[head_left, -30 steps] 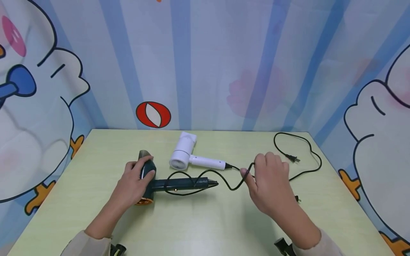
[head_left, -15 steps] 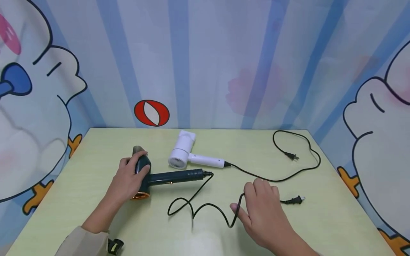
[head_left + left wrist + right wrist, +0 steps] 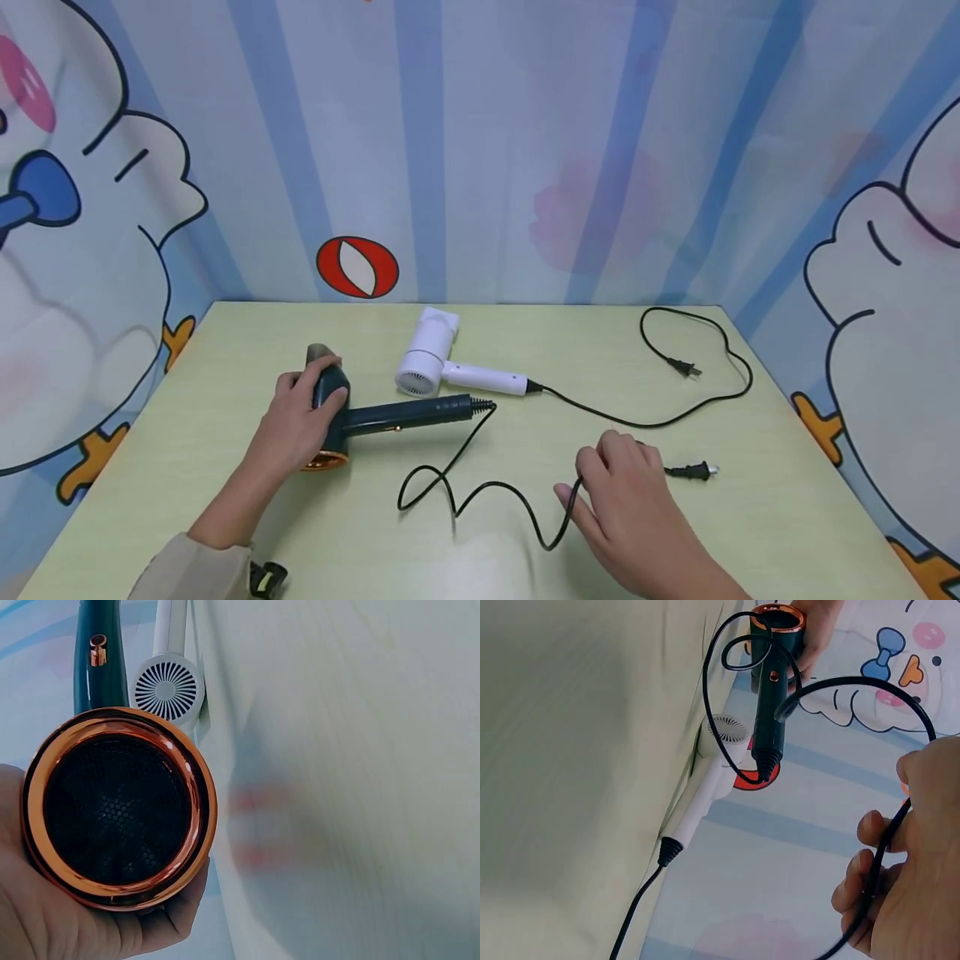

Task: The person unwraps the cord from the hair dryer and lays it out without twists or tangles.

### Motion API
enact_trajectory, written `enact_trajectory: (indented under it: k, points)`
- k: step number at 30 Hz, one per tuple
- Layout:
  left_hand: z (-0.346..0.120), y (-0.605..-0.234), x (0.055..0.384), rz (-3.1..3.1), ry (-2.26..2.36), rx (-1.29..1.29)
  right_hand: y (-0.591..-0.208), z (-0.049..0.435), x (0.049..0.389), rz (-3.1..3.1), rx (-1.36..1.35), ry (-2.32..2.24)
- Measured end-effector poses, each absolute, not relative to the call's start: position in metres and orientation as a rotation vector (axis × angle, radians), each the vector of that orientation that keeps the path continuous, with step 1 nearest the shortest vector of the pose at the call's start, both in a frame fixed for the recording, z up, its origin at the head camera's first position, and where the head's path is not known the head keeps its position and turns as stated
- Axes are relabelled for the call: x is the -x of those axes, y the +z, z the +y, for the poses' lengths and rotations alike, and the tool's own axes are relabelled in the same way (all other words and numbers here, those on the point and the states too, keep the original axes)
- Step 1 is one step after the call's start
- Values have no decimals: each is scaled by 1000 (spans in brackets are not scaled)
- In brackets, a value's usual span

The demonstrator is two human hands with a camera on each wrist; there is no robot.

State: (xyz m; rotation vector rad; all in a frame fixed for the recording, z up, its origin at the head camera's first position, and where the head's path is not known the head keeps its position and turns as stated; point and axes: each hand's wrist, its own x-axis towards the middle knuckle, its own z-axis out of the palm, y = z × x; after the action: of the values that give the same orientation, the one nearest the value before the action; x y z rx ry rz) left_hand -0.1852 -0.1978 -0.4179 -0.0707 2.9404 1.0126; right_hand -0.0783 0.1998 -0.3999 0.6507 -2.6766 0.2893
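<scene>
My left hand grips the barrel of a dark green hair dryer, whose handle points right. Its copper-rimmed round end faces the camera in the left wrist view. A black power cord leaves the handle's tip and runs in loose bends to my right hand. The right hand's curled fingers hold this cord, which crosses them in the right wrist view. Past the knuckles, on the far right side of that hand, the cord's black plug sticks out.
Behind the green dryer, a white hair dryer lies on the pale table. Its own black cord curves to the right and loops back to a plug. A blue striped cartoon curtain stands behind the table.
My right hand has moved toward me, drawing the cord off the green dryer's handle to in front of it. The green dryer has shifted a little left, and more of its plug shows.
</scene>
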Motion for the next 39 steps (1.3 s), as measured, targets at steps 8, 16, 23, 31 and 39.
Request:
enact_trajectory:
  k: [8, 16, 23, 31, 39]
  points:
    - [-203, -418, 186, 2923, 1010, 93, -390, 217, 68, -2740, -567, 346]
    - [-206, -419, 187, 2916, 1007, 95, -381, 235, 69, -2821, -500, 374]
    - [-210, -420, 188, 2907, 1019, 106, -375, 251, 75, -2943, -579, 620]
    - [-212, -420, 188, 2900, 1018, 111, -365, 261, 85, -2988, -547, 805]
    - [-217, -420, 190, 2915, 1009, 109, -356, 274, 88, -2946, -456, 735]
